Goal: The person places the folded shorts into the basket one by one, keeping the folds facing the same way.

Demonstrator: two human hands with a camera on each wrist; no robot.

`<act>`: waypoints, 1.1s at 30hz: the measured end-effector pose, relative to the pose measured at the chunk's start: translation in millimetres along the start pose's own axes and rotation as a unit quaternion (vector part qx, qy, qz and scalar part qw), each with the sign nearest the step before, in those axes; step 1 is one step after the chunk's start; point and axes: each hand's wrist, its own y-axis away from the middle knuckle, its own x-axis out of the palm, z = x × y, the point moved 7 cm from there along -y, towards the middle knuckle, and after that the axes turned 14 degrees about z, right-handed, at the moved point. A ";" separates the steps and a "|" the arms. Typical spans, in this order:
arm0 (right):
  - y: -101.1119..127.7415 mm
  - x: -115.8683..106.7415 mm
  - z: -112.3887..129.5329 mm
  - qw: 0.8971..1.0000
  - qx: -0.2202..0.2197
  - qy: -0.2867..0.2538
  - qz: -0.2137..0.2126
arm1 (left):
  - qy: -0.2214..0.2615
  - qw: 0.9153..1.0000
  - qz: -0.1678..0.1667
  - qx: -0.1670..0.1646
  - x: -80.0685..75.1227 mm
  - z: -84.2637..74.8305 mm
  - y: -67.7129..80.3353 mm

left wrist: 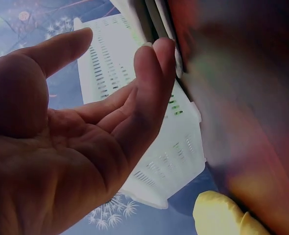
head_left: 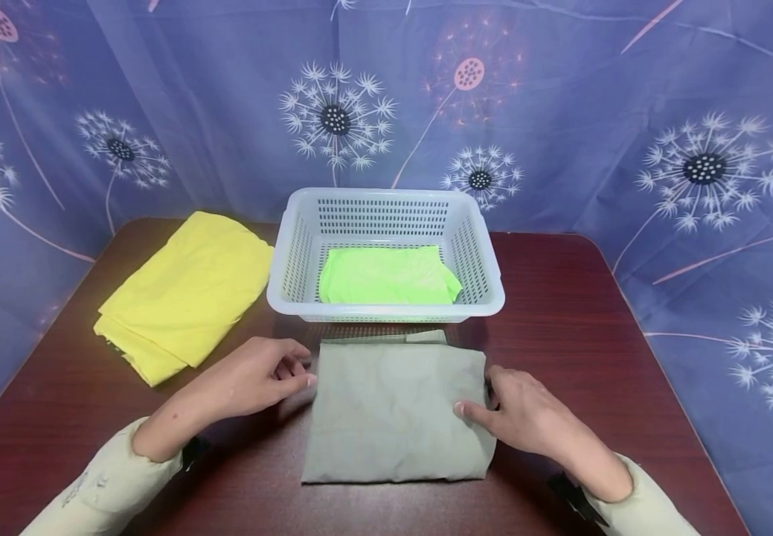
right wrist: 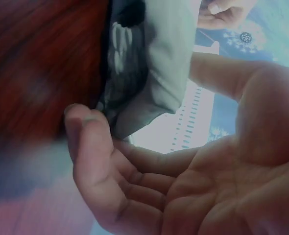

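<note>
A folded grey-green cloth [head_left: 399, 409] lies on the table in front of the basket. At its right edge is my right hand [head_left: 527, 409], the thumb over the top and the fingers curled in at the side. In the right wrist view the folded layers of the cloth [right wrist: 159, 63] show between thumb and fingers [right wrist: 93, 152]. Beside the left edge, my left hand [head_left: 259, 376] holds nothing, its fingers loosely bent. The left wrist view shows that palm [left wrist: 71, 161] facing the camera, thumb and fingers apart.
A white perforated plastic basket [head_left: 386, 309] stands behind the grey-green cloth, with a folded bright green cloth [head_left: 386, 275] inside. To its left a folded yellow cloth [head_left: 188, 298] lies on the dark red-brown table [head_left: 560, 313]. A blue dandelion-print curtain [head_left: 225, 89] hangs around the back and sides.
</note>
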 end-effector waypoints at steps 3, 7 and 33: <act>-1.1 -0.8 -2.4 1.000 0.006 -0.006 0.005 | 0.009 1.000 0.015 -0.013 3.6 2.3 -2.0; -2.7 -0.5 -4.6 1.000 0.007 0.001 0.016 | 0.014 0.999 0.026 -0.028 7.2 6.2 -5.1; -23.3 11.2 -8.7 0.987 -0.039 -0.136 0.076 | 0.092 0.994 0.037 -0.049 24.7 15.2 -17.6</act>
